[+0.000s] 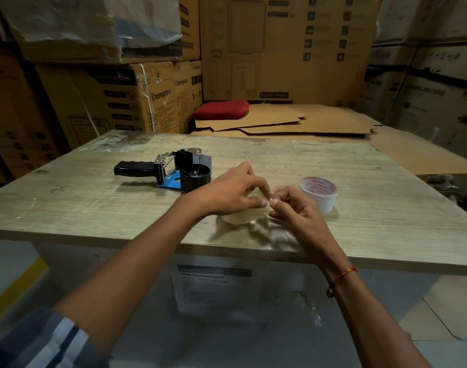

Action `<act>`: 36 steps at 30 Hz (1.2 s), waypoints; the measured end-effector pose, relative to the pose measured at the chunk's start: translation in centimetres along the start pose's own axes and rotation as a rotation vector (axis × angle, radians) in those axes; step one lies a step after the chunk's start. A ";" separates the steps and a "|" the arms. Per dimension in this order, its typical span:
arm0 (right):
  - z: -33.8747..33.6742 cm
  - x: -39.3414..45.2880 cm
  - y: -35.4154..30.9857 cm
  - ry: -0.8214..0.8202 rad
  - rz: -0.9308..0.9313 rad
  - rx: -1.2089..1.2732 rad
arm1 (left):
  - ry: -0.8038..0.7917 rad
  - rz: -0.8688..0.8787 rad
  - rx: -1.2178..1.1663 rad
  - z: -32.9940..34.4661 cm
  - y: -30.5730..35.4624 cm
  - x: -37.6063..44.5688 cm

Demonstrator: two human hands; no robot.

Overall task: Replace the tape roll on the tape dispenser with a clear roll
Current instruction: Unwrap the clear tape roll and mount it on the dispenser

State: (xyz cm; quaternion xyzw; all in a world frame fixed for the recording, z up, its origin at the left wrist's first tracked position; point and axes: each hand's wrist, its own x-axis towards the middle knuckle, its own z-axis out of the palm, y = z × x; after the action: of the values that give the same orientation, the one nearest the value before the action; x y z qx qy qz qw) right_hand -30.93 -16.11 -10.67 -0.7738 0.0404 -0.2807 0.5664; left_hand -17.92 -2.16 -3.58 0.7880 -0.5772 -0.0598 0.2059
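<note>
A: Clear roll (240, 217) sits on the bench (94, 208) near the front edge, lying flat, partly under both hands.

B: Left hand (232, 191)?

A: Draped over the top of the roll, fingers curled down round its rim, gripping it. Right hand (296, 208) comes in from the right side; its fingers (276, 200) are bent and pinch at the roll's edge, just touching the left hand's fingertips. Probably on the tape end, but the spot is blurred, so I can't confirm that.

B: Tape dispenser (174, 170)?

A: Further back and to the left, well apart from the hands. Lying on its side, black handle pointing left, blue plate against the bench, black hub facing up with nothing on it.

B: Other roll?

A: White roll (319, 193) with red print on its core, lying flat just beside the right hand, on its far right side.

B: Surroundings?

A: Crumpled clear film (277, 236) on the bench by the right wrist. Thread bracelet (343, 274) on that wrist. Striped sleeve (41, 341) on the left arm. Cartons (115, 102) stacked behind, flattened cardboard (293, 123) and a red cushion (221, 108) beyond the bench.
</note>
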 end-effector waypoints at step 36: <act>3.7 1.9 -5.3 -0.221 0.112 -0.266 | 0.884 -0.424 -1.557 2.3 -1.3 -5.9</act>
State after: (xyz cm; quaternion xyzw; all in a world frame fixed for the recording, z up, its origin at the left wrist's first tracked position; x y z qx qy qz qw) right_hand -28.94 -11.79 -5.87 -0.8645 0.0577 -0.1545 0.4748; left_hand -19.50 3.07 -7.02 0.4677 -0.0863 -0.1614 0.8647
